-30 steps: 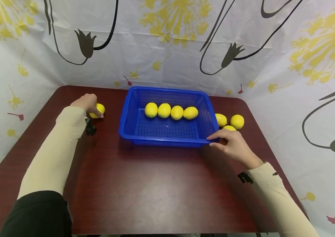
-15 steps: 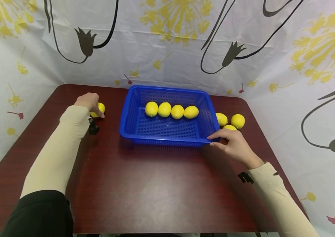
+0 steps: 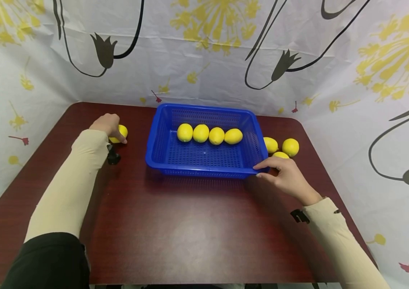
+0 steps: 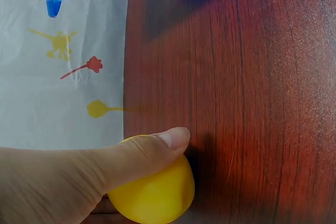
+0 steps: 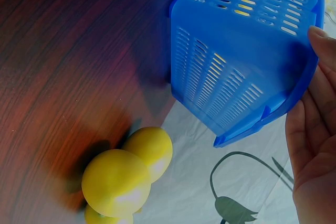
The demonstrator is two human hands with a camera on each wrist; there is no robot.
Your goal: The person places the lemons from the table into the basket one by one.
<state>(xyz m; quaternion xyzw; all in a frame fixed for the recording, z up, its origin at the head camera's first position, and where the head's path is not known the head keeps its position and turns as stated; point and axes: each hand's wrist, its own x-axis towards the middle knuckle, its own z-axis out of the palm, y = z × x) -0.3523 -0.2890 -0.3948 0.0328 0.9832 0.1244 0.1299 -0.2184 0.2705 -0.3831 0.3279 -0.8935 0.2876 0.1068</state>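
On the left of the table, my left hand point(image 3: 106, 125) grips a yellow lemon point(image 3: 123, 131); its thumb lies across the lemon point(image 4: 157, 192) in the left wrist view, and the other fingers are mostly hidden. My right hand point(image 3: 283, 176) pinches the front right corner of a blue plastic basket point(image 3: 204, 170), thumb outside and fingers over the rim, as the right wrist view of the basket point(image 5: 241, 72) shows. Inside the basket several lemons point(image 3: 200, 133) form a row towards the back.
Three more lemons point(image 3: 290, 147) lie on the table right of the basket, close beside my right hand. The dark red wooden table point(image 3: 190, 233) meets a white patterned cloth point(image 3: 204, 80) at the back and sides.
My left hand and forearm have shifted very slightly, still on the lemon. The right hand and the basket have stayed in place.
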